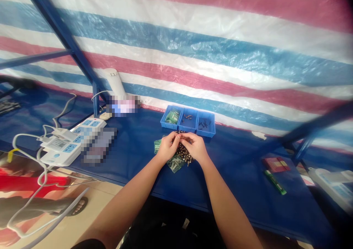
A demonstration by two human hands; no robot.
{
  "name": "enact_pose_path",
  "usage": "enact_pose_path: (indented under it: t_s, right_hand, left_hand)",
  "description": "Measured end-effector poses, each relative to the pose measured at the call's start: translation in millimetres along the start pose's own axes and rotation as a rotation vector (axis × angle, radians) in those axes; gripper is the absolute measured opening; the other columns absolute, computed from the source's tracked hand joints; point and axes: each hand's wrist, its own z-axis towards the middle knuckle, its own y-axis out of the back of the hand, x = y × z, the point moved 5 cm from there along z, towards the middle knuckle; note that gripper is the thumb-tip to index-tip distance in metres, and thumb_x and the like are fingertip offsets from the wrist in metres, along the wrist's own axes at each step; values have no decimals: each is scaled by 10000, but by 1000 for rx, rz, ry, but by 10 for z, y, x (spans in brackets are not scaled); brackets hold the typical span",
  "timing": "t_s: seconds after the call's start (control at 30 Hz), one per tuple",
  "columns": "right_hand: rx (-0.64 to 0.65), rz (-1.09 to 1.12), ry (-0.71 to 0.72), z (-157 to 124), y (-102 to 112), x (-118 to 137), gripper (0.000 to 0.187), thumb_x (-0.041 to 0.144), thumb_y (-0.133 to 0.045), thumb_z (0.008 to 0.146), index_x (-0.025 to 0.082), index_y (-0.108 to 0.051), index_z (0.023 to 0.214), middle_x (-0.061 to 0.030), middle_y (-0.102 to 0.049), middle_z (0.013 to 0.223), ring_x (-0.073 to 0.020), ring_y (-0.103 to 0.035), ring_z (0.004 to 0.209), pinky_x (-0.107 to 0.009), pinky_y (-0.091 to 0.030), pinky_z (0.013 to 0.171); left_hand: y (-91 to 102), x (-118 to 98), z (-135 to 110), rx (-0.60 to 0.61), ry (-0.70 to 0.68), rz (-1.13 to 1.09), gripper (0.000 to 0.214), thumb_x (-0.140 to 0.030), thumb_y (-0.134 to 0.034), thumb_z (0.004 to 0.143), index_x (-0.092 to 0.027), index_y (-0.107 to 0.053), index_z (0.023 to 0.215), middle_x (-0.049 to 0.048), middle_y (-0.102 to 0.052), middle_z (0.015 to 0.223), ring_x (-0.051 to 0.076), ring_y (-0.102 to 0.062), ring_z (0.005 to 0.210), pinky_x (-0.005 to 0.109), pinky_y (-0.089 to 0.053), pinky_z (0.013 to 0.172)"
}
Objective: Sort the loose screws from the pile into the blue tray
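Observation:
My left hand (167,146) and my right hand (196,146) meet over a heap of small dark screws (183,153) on the blue table top. Both hands have their fingers pinched together at the top of the heap; what they pinch is too small to name. Small green plastic bags (174,164) lie under and beside the heap. Just behind the hands stands a row of three blue bins (188,121): the left one holds green bags, the middle and right ones hold small dark parts.
White power strips (72,140) with white cables lie at the left. A red box (275,164) and a green stick-like item (275,182) lie at the right. Blue metal frame bars (66,35) and a striped tarp stand behind. Someone's sandalled foot (77,205) shows below left.

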Motion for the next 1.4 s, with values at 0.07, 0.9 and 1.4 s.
enact_pose_path:
  t_s: [0.07,0.9,1.4]
  right_hand:
    - [32,11,4,-4,-23,0,207,275,-670,809,226,-733,999,-50,-723,914,-194,-686,792,-330,-568,752]
    - [-83,-99,32,20,63,90,220,293,-623,846,248,-744,1025,-55,-718,1009,-189,-674,811,-322,-555,748]
    - [-83,-151,66,-4,48,129,216,290,-619,859,249,-738,1035,-50,-725,1001,-203,-676,849,-339,-548,805]
  left_hand:
    - [9,10,2,-17,0,28,389,-380,-432,965,-169,-528,653,-23,-552,565,100,-516,544,221,-382,571]
    - [-17,37,-12,-20,41,-155,262,-394,-478,937,-195,-528,1100,-22,-598,649,120,-577,573,225,-448,568]
    - [-25,-6,2,9,35,-46,270,-402,-430,963,-186,-573,885,-31,-579,602,108,-545,555,223,-428,589]
